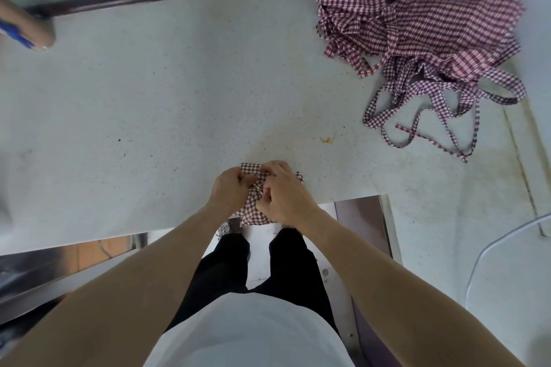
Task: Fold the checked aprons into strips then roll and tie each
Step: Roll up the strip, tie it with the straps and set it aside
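I stand at the near edge of the pale speckled table [167, 104], and I take that edge as my landmark. Right at it, partly hanging over toward my legs, sits the small rolled checked apron [253, 211], a compact bundle of maroon-and-white gingham.

Both my hands are on the bundle. My left hand [231, 188] is curled against the bundle's left side, fingers bent in and pinching cloth near its top. My right hand [283, 194] covers the bundle's right side, its fingers curled and gripping a narrow piece of the checked fabric at the middle of the roll; whether that piece is a tie strap I cannot tell, since my knuckles hide most of it. The two hands nearly meet over the centre of the bundle.

Far from the near edge, toward the table's back right corner, lies the pile of checked aprons [423, 9], loose and crumpled, of the same pattern. Its straps [426, 116] trail out of the pile toward the near edge in loops and tangles, ending well apart from my hands.

Between the straps and the bundle, a little way in from the edge, a small orange stain [326, 139] marks the surface. At the far left of the table, well away from the edge, a tan cylindrical thing with a blue part [28, 31] pokes into view, too blurred to name.
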Available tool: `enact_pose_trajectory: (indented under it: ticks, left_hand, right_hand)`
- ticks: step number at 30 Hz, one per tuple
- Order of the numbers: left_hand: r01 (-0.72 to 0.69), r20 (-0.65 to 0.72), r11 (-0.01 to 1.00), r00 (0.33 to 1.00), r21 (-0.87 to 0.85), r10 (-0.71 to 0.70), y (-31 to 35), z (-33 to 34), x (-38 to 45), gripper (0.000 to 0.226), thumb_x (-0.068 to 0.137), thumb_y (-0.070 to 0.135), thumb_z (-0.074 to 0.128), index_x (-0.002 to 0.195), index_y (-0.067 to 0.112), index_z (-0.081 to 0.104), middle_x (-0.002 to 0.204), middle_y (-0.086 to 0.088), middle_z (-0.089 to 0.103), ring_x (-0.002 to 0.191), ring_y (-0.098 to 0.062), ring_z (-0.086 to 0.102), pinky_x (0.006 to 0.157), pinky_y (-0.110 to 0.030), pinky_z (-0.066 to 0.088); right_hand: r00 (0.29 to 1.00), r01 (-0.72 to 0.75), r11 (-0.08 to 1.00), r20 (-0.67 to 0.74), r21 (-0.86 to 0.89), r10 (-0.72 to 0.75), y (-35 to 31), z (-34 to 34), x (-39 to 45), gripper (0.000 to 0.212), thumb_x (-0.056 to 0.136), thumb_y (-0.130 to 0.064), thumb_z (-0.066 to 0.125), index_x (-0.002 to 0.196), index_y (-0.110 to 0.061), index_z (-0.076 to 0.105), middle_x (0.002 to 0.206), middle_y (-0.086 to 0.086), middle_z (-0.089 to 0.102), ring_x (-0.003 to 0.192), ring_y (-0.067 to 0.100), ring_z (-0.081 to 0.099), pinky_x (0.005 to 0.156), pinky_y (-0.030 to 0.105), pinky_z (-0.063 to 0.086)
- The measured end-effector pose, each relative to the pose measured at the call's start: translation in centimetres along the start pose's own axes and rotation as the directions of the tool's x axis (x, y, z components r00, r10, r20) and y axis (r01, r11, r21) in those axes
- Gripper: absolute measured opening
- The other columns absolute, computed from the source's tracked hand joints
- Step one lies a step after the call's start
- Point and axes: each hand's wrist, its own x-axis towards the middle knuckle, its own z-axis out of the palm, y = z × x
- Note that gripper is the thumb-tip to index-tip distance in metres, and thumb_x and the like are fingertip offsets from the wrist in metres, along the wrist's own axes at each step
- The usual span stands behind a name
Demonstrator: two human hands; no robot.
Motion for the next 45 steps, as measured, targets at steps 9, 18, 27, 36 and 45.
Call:
enact_pose_trajectory:
  ticks: [9,18,27,36,45]
  left_hand:
    - [0.052,0.115,0.994,0.991,0.094,-0.063,0.9,-0.8,0.5,0.042,0.099,0.037,0.051,0.064,0.014,0.043,0.061,0.001,0.045,0.053,-0.011,0.042,0.048,-0.023,0.029]
    - [0.051,-0.046,0.999,0.998,0.016,-0.050,0.6,0.4,0.0,0.034,0.096,0.029,0.058,0.067,0.014,0.048,0.064,0.002,0.050,0.058,-0.009,0.044,0.049,-0.025,0.028]
    - [0.028,-0.054,0.999,0.998,0.015,-0.027,0.3,0.4,0.3,0.029,0.094,0.027,0.061,0.073,0.009,0.054,0.065,0.003,0.050,0.058,-0.008,0.044,0.049,-0.023,0.028]
    - [-0.037,-0.086,0.999,0.996,-0.013,0.036,-0.1,0.4,0.4,0.034,0.094,0.027,0.062,0.066,0.014,0.047,0.062,0.003,0.049,0.059,-0.014,0.046,0.049,-0.025,0.027]
    - [-0.291,0.224,0.957,0.932,-0.013,0.287,-1.5,-3.3,0.4,0.027,0.094,0.035,0.059,0.119,0.025,0.061,0.116,0.000,0.058,0.100,-0.016,0.054,0.095,-0.034,0.045]
  right_hand:
    - [0.976,-0.178,0.980,-0.112,0.088,0.187,-1.5,1.6,-0.6,0.021,0.092,-0.018,0.062,0.084,0.000,0.066,0.145,0.008,0.041,0.135,0.021,0.034,0.104,0.033,0.044]
    - [0.983,-0.176,0.972,-0.024,0.154,0.181,-0.6,1.3,-0.3,0.025,0.093,-0.019,0.057,0.076,-0.003,0.068,0.143,0.004,0.042,0.134,0.018,0.029,0.108,0.026,0.035]
    - [0.991,-0.132,0.970,0.033,0.205,0.128,-0.1,1.2,-0.8,0.024,0.095,-0.016,0.057,0.082,0.000,0.067,0.145,0.008,0.041,0.136,0.024,0.023,0.112,0.028,0.024]
    - [0.995,-0.089,0.988,-0.039,0.127,0.095,-0.4,1.8,-1.1,0.021,0.094,-0.017,0.058,0.083,-0.001,0.066,0.141,0.009,0.044,0.135,0.027,0.028,0.114,0.039,0.031]
    - [0.927,-0.290,0.946,-0.204,0.146,0.315,-2.0,0.9,-1.9,0.017,0.099,-0.023,0.051,0.097,-0.009,0.059,0.133,0.001,0.045,0.125,0.021,0.034,0.106,0.038,0.033]
